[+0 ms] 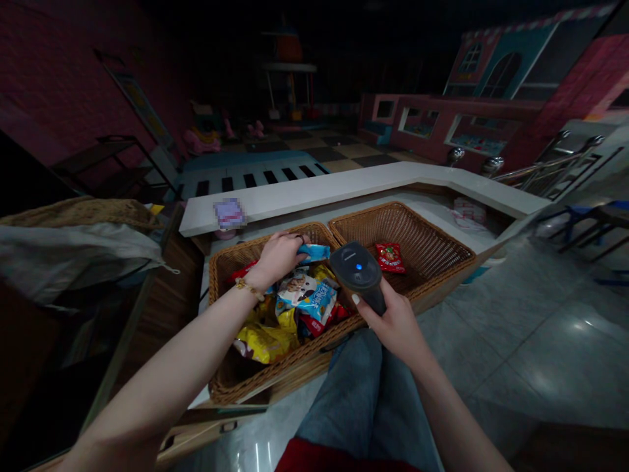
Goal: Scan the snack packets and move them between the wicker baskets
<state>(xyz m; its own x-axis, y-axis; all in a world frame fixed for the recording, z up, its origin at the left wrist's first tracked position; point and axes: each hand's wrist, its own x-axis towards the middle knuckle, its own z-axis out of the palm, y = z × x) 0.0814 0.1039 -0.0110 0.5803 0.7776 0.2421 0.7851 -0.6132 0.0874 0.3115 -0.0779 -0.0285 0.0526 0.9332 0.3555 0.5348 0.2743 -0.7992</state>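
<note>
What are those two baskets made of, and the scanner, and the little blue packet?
Left basket and right basket: brown wicker-like strands, cane or maybe plastic; you can see the weave. Scanner: probably hard plastic, dark and mostly dull, with smooth rounded edges. Blue packet: likely thin plastic film, a bit shiny, going by its pale highlights.

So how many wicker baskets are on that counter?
2. One wicker basket sits under the person's left hand, with snack packets piled inside; the other wicker basket is to its right, holding a red packet.
</note>
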